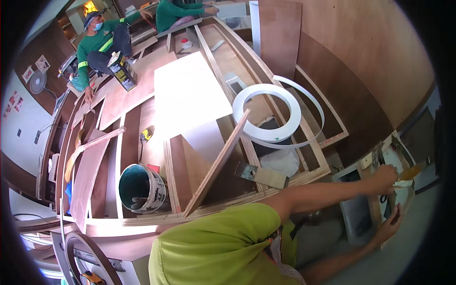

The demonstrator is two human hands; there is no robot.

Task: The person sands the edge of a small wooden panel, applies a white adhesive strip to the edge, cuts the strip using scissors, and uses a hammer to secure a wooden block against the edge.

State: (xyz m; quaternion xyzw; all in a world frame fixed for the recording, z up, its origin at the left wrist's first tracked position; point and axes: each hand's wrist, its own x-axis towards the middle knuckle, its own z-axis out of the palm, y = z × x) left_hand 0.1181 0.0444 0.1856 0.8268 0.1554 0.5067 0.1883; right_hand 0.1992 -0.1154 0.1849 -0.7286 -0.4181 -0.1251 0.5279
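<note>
At the right, my left hand is closed beside an amber-coloured piece and a small white strip; what it grips is too blurred to make out. Below it, my right hand has its fingers stretched out along the edge of a pale frame-like wooden piece. My upper arm, in a lime sleeve, passes in front of a large plywood framework. On that framework, near my left forearm, lies a flat scraper-like tool with a wide pale part.
A white edge-banding roll and a white panel rest on the framework. A paint-stained bucket, a leaning board, a tape measure and a metal can stand nearby. Two co-workers in green sit at the far side.
</note>
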